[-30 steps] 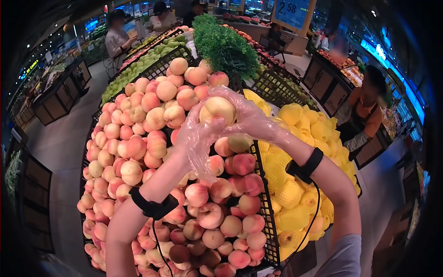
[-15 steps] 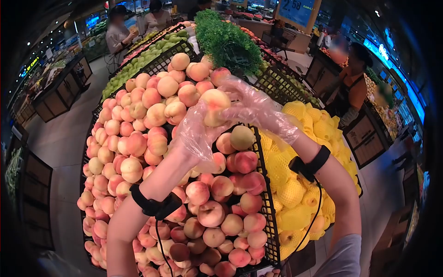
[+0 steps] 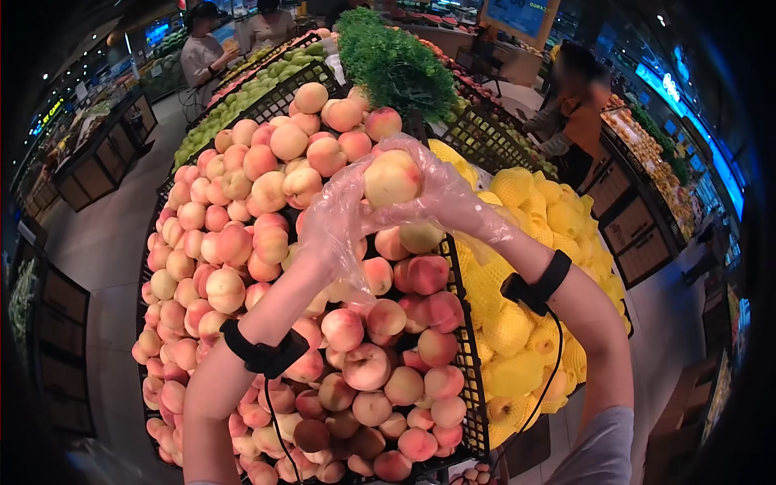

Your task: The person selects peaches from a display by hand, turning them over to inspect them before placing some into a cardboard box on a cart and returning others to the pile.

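Both my hands wear clear plastic gloves and meet around one pale yellow-pink peach (image 3: pixel 393 179), above a big heap of peaches (image 3: pixel 234 242). My left hand (image 3: pixel 335 214) closes on the peach from the left and below. From the right, my right hand (image 3: pixel 444 194) wraps its fingers round the same peach. Redder peaches (image 3: pixel 368 365) lie under my wrists, beside the black crate edge (image 3: pixel 471 380). Each forearm has a black strap with a cable.
Yellow net-wrapped fruit (image 3: pixel 517 323) fills the right side. Leafy greens (image 3: pixel 396 69) and green fruit (image 3: pixel 267 93) lie behind the peaches. One person (image 3: pixel 578 113) stands at the back right, two others at the back left. A price sign (image 3: pixel 517 16) hangs above.
The peach has turned and sits slightly further right in my hands, with my right fingers now closer round it. The person at the right has moved left and leans toward the stand.
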### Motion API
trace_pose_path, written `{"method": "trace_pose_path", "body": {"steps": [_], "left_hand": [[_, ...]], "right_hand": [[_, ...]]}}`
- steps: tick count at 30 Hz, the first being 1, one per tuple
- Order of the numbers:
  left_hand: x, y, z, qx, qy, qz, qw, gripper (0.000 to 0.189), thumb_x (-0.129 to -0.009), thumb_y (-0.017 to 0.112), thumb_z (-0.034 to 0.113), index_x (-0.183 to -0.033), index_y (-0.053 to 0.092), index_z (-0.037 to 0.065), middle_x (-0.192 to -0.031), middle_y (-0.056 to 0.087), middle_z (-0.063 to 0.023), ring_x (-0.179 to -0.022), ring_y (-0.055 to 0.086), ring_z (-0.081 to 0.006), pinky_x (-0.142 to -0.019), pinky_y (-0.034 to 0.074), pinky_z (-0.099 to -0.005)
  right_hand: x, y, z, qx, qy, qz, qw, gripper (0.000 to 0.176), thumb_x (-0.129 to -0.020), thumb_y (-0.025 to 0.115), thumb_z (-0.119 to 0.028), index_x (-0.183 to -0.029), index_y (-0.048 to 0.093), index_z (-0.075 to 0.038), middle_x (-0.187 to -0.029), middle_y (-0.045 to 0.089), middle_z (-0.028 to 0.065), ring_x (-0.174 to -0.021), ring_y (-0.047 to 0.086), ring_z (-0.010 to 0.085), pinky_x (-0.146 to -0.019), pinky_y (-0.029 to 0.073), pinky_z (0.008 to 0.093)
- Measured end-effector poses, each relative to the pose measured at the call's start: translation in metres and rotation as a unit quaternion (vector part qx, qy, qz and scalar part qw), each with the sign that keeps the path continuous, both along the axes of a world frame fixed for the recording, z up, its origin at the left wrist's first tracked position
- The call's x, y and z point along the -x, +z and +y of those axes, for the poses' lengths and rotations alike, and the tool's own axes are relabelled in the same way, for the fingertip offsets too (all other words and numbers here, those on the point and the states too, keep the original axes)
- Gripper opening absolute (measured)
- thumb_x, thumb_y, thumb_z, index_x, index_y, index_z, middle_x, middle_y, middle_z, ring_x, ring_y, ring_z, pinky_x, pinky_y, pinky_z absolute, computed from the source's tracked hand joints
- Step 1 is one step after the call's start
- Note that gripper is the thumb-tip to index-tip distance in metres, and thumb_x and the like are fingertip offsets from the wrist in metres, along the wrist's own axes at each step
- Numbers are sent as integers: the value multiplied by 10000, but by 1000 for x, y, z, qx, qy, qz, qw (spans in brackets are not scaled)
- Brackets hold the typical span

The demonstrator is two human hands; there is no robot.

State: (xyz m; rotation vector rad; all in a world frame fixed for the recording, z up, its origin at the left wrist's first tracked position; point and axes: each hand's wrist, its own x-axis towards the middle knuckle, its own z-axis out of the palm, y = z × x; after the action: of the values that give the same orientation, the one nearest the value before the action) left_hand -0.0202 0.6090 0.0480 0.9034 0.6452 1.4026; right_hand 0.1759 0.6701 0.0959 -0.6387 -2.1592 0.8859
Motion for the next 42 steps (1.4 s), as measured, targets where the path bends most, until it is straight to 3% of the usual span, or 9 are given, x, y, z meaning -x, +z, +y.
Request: {"method": "trace_pose_path", "body": {"steps": [3, 6, 12, 18, 23, 27, 31, 35, 42], "left_hand": [[11, 10, 6, -13, 35, 69, 997, 384, -997, 618, 191, -1351, 558, 53, -1293, 586, -75, -1114, 614, -184, -892, 555, -315], [21, 26, 20, -41, 91, 218, 971, 392, -956, 650, 213, -1309, 580, 58, -1230, 619, -102, -1082, 630, -228, -885, 549, -350], [2, 14, 75, -105, 191, 614, 758, 410, -872, 712, 257, -1226, 622, 69, -1106, 684, -156, -1018, 663, -314, -869, 537, -419], [-38, -38, 121, -111, 252, 646, 712, 370, -834, 723, 314, -1081, 624, 58, -995, 693, -191, -927, 662, -382, -802, 523, -490], [-60, -32, 138, 5, 292, 755, 587, 497, -874, 643, 435, -1210, 586, 73, -1007, 698, -194, -917, 692, -370, -790, 554, -486], [-54, -38, 137, -73, 330, 655, 676, 302, -914, 642, 348, -1033, 623, 70, -936, 701, -127, -872, 686, -324, -751, 536, -455], [-24, -4, 112, -46, 236, 669, 703, 479, -864, 702, 420, -1241, 617, 135, -1062, 699, -140, -954, 679, -313, -806, 548, -428], [12, 39, 81, -41, 177, 435, 882, 448, -926, 683, 396, -1249, 619, 92, -1107, 682, -72, -943, 667, -199, -838, 548, -359], [97, 150, -12, -18, 124, 456, 881, 435, -931, 692, 344, -1262, 618, 72, -1172, 652, -78, -1076, 613, -171, -949, 497, -331]], "right_hand": [[-9, 7, 14, 77, -17, 68, 995, 763, -747, 874, -227, -1397, 498, -93, -1300, 602, 100, -1182, 588, 216, -1009, 479, 363], [-31, 36, 29, -34, -186, -82, 979, 804, -660, 903, -310, -1314, 494, -80, -1210, 636, 124, -1079, 630, 244, -939, 500, 366], [-50, 24, 49, -114, -225, -98, 963, 874, -617, 907, -353, -1325, 472, -82, -1127, 647, 177, -1033, 645, 337, -904, 514, 400], [-56, 12, 43, -79, -229, -59, 968, 862, -629, 882, -358, -1327, 458, -82, -1150, 629, 200, -1061, 633, 357, -927, 500, 419], [-58, 7, 48, -86, -228, -21, 970, 861, -642, 891, -331, -1333, 446, -75, -1179, 615, 204, -1067, 633, 356, -929, 505, 413], [-62, -6, 50, -102, -225, -6, 969, 836, -656, 890, -318, -1334, 450, -103, -1191, 612, 195, -1070, 634, 351, -934, 506, 418], [-60, -7, 33, -39, -213, -10, 976, 816, -670, 885, -301, -1333, 453, -103, -1181, 616, 185, -1077, 636, 324, -931, 506, 417], [-55, -7, 34, -43, -198, -36, 979, 829, -679, 890, -317, -1358, 457, -120, -1161, 632, 168, -1054, 640, 302, -933, 512, 402], [-63, 11, 32, -7, -138, -71, 988, 785, -674, 883, -351, -1294, 501, -59, -1118, 656, 160, -1033, 651, 273, -896, 522, 381]]}}
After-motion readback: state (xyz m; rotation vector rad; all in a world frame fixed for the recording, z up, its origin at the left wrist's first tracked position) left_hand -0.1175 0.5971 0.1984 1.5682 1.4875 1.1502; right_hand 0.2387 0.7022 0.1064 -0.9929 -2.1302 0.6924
